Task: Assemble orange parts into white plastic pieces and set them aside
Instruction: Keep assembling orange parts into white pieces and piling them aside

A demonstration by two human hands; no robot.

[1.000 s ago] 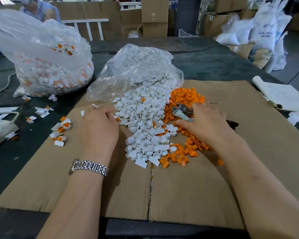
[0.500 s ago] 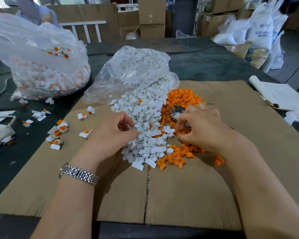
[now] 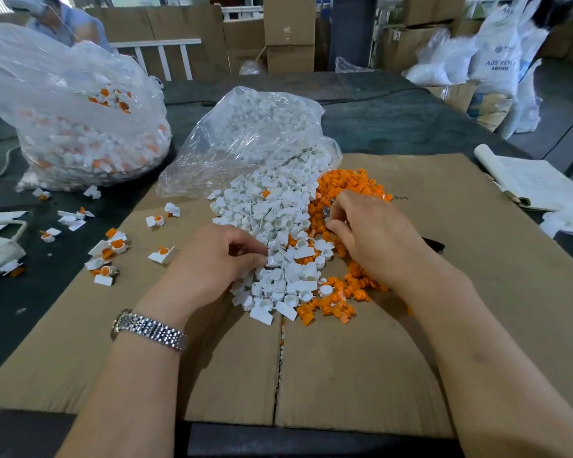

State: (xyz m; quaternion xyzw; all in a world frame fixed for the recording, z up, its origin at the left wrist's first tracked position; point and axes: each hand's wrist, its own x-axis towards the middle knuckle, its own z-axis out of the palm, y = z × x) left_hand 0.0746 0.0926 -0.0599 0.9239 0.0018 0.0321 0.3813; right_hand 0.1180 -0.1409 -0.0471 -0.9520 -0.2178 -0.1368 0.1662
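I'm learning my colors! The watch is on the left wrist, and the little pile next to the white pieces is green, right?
Not quite. The head view shows the pile of small parts beside the white pieces is orange, not green. The watch is indeed on the left wrist.

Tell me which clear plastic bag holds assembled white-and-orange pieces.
The large clear plastic bag at far left: orange shows among its white pieces. The smaller clear plastic bag at centre holds only white ones, spilling onto the brown cardboard sheet.
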